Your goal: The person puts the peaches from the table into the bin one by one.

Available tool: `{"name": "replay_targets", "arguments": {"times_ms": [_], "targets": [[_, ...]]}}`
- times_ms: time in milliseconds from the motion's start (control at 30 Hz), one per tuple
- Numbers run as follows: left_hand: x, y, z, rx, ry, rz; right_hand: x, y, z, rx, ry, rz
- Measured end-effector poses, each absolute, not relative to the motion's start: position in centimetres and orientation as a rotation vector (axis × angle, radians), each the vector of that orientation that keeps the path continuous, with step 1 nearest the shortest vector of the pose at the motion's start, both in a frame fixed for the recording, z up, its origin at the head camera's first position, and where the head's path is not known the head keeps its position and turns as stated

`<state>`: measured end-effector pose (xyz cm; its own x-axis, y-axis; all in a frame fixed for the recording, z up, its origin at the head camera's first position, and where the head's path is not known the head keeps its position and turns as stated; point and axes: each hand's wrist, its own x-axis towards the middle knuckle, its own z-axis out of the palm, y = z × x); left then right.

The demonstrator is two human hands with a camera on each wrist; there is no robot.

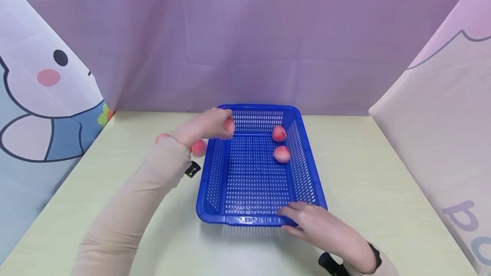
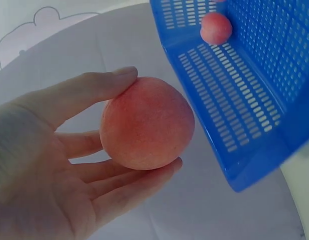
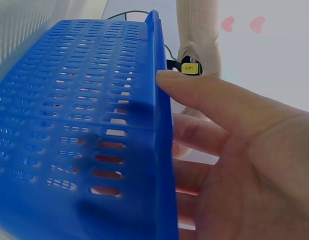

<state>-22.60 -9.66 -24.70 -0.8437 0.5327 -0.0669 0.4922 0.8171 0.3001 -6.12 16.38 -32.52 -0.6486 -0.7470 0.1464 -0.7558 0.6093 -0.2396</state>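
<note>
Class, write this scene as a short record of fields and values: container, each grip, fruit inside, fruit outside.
Container: blue rectangular perforated plastic basket
Surface: pale yellow tabletop
Left grip: holds round pinkish-red peach-like fruit
Right grip: holds basket's near edge, toward its right corner
Fruit inside: two similar fruits, nearer the right wall
Fruit outside: at least two, left of basket

The right grip [image 3: 244, 150] pinches the rim [image 3: 163, 135] of the basket [image 3: 79, 125] between thumb [image 3: 209, 97] and fingers [image 3: 197, 131]; beyond it, a sleeve [image 3: 198, 27].
</note>
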Motion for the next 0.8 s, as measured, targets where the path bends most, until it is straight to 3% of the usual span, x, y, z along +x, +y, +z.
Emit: {"name": "replay_targets", "arguments": {"times_ms": [800], "targets": [[-22.6, -4.5, -25.5, 0.858, 2.751, 0.452, -6.0, 16.4, -32.5, 1.302, -2.794, 0.441]]}}
